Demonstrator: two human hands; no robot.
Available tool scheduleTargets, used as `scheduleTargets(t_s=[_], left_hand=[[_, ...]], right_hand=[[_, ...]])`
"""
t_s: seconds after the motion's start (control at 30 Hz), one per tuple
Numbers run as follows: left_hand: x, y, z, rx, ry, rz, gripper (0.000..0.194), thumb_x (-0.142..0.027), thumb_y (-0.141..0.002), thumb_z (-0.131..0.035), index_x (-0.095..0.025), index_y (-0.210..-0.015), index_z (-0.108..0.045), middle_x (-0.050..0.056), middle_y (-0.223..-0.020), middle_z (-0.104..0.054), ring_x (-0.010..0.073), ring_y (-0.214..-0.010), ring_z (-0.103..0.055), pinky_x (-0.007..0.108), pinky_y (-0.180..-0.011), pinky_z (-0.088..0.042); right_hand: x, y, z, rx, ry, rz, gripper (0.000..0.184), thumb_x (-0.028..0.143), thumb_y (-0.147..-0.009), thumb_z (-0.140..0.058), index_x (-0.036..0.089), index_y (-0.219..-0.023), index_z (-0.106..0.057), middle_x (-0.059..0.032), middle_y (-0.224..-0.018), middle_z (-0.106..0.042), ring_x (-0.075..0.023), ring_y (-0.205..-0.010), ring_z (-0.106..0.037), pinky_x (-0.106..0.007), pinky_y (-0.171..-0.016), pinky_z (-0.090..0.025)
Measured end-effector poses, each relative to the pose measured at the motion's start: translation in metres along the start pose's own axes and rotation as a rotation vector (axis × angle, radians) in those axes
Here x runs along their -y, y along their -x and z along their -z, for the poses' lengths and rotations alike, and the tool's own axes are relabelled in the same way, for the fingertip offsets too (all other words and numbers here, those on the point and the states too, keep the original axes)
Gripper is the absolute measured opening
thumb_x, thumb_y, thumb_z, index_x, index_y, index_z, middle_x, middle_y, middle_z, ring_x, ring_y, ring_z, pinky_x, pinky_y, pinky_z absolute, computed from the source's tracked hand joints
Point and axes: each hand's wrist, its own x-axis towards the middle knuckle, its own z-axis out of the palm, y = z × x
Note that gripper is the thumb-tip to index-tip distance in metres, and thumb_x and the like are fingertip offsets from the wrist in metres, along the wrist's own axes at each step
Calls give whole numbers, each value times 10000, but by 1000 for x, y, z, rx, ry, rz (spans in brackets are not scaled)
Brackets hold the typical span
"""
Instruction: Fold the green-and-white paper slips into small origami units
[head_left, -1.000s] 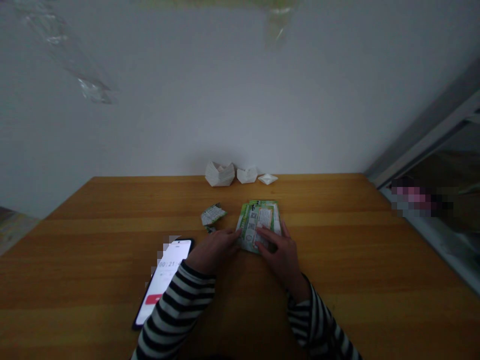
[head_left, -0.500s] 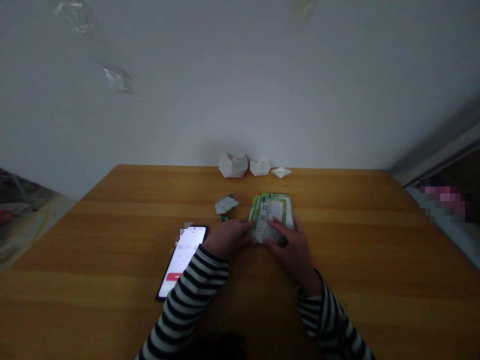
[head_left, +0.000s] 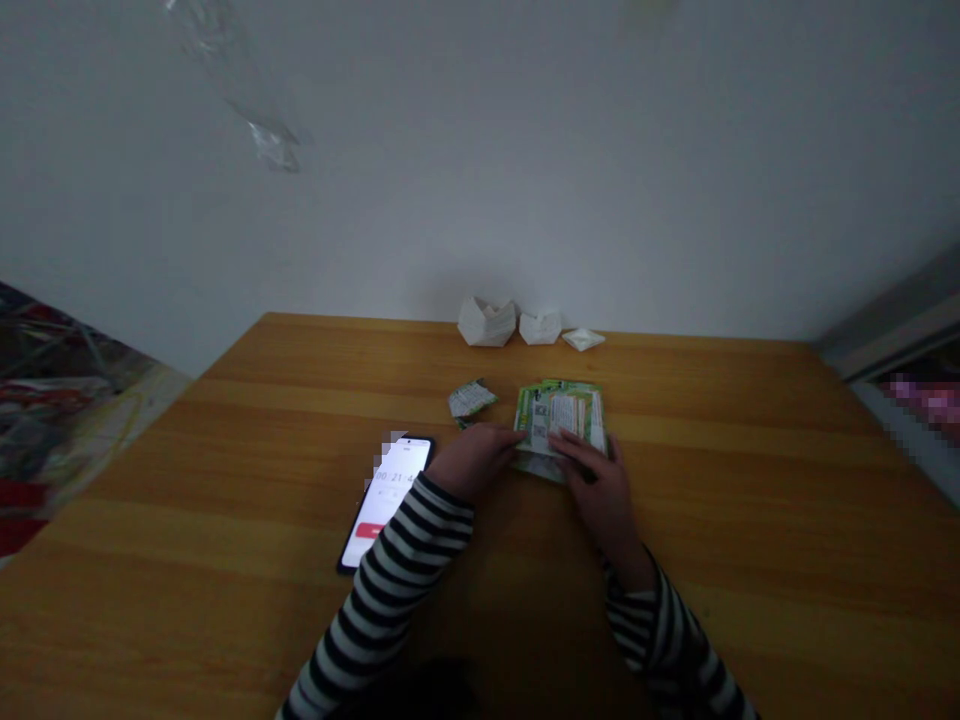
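1. Your landmark is the dark-edged smartphone with the lit white screen point(head_left: 386, 490), lying on the brown wood-grained table point(head_left: 750, 500). Its screen shows digits and a red button, and your black-and-white striped left sleeve point(head_left: 405, 560) crosses in front of its near right side.
2. The flat, green-and-white printed packet point(head_left: 577, 410) lies on the table to the right of the phone, reaching beyond its far end. Green edges show in offset layers at its far side, and a paler strip runs along its near edge.
3. Your left hand point(head_left: 476, 460) is just right of the phone's far end, fingertips at the packet's left edge; whether they pinch it, you cannot tell from here.
4. Your right hand point(head_left: 600, 490), farther right of the phone, is loosely spread with bent fingers, some fingertips resting on the packet's printed face.
5. A crumpled green-and-white printed scrap point(head_left: 471, 398) lies beyond the phone and to its right, near your left hand.
6. Well beyond the phone and to its right, a large white folded-paper bowl point(head_left: 487, 325), a smaller white folded-paper bowl point(head_left: 540, 328) and a small pointed white paper shape point(head_left: 583, 339) form a row near the pale wall point(head_left: 480, 150).
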Motion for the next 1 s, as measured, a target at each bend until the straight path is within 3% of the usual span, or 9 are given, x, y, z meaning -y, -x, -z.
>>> scheduleTargets(t_s=[0.13, 0.23, 0.3, 0.4, 0.53, 0.67, 0.77, 0.93, 1.0], left_hand=[[-7, 0, 4, -126, 19, 115, 309, -223, -877, -509, -237, -1143, -666, 89, -916, -715, 200, -790, -655, 279, -718, -475], [-12, 0, 2, -227, 385, 122, 460, -223, -845, -556, -223, -1305, -537, 78, -935, -718, 198, -793, -657, 305, -743, -495], [-16, 3, -4, -231, 681, 84, 546, -216, -790, -625, -214, -1325, -513, 80, -1010, -718, 207, -855, -663, 327, -794, -504], [-23, 13, -20, -288, 879, 127, 242, -238, -740, -681, -167, -963, -743, 99, -939, -744, 240, -887, -669, 353, -838, -499], [-33, 28, -40, -536, 1008, 319, 202, -312, -770, -662, -166, -869, -761, 88, -938, -750, 241, -908, -666, 371, -864, -495], [-40, 32, -43, -455, 1138, 298, 252, -377, -757, -680, -156, -847, -762, 68, -907, -758, 248, -928, -669, 383, -892, -491], [-42, 29, -42, -412, 1184, 284, 265, -384, -734, -704, -146, -837, -759, 72, -861, -761, 250, -883, -681, 378, -856, -511], [-48, 23, -53, -475, 1208, 282, 290, -363, -746, -705, -157, -949, -734, 78, -1005, -740, 254, -988, -656, 386, -926, -482], [-53, 22, -60, -501, 1270, 299, 277, -379, -785, -665, -150, -928, -727, 81, -986, -741, 255, -972, -661, 400, -915, -490]], right_hand=[[5, 3, 2, -140, -58, 38, 196, 231, -855, -600, 298, -998, -717, -26, -1034, -739, -231, -984, -686, -562, -1135, 0], [11, 7, 6, -179, -90, 179, 221, 164, -833, -618, 299, -978, -716, -9, -1009, -746, -216, -993, -681, -544, -1147, -23], [16, 8, 8, -156, -152, 227, 219, 139, -821, -626, 296, -944, -716, -2, -970, -752, -213, -1013, -668, -539, -1147, -77], [19, 9, 10, -126, -224, 224, 191, 159, -788, -673, 280, -931, -711, -24, -1002, -738, -229, -1106, -605, -527, -1121, -200], [17, 12, 11, -175, -173, 104, 259, 235, -731, -733, 249, -989, -720, -84, -1154, -629, -257, -1144, -520, -454, -999, -395], [14, 20, 12, -125, -307, -72, 257, 274, -754, -705, 240, -1007, -726, -63, -949, -622, -204, -895, -594, -335, -784, -510], [13, 24, 13, -54, -443, -143, 173, 282, -775, -676, 224, -922, -746, -55, -912, -660, -198, -871, -621, -313, -784, -507], [17, 30, 16, -94, -504, -268, 189, 344, -770, -668, 182, -680, -703, -27, -740, -678, -187, -728, -635, -277, -676, -515], [20, 32, 15, -88, -515, -342, 185, 362, -759, -678, 187, -702, -692, -21, -727, -696, -190, -695, -644, -277, -641, -522]])
